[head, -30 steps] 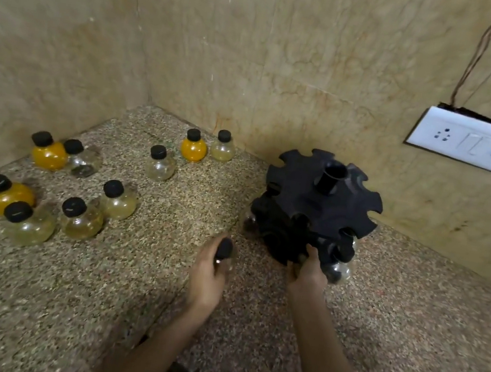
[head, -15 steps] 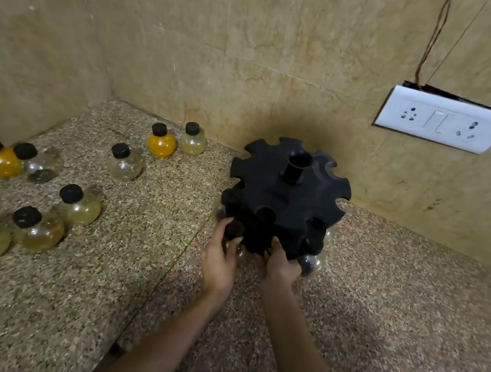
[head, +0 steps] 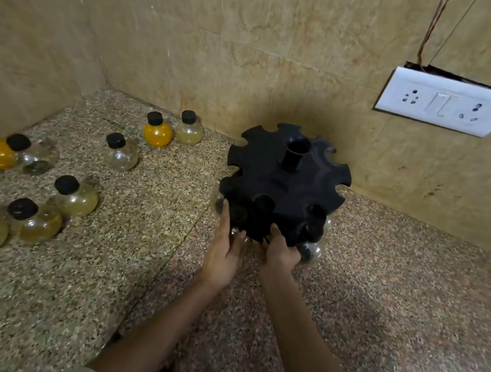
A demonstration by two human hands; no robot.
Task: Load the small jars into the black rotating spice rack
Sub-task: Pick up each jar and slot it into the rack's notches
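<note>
The black rotating spice rack [head: 283, 185] stands right of centre in the frame, on the speckled tabletop [head: 396, 308] close to the back wall. Both hands are at its near, lower edge. The left hand [head: 223, 257] reaches up along the rack's lower left side with a clear jar [head: 238, 233] against its fingers [head: 225, 218]; the jar's black cap sits at a slot just above and its glass body bulges out beside the fingertips. Whether those fingers are closed around the jar or only pressing it inward, I cannot tell. The right hand [head: 280, 251] is curled on the rack's bottom rim just beside it, apparently steadying the rack.

The relation that matters: the jar stands upright, neck up, and the slot lies directly beyond the left fingers toward the rack's centre, so seating it looks like a short push inward by the left hand, the nearer one.

Two more jars already hang at the rack's lower right [head: 311, 249]. The loose jars [head: 77, 195], some yellow, some pale, wait well apart at the left of the frame, nearer the left hand.
</note>
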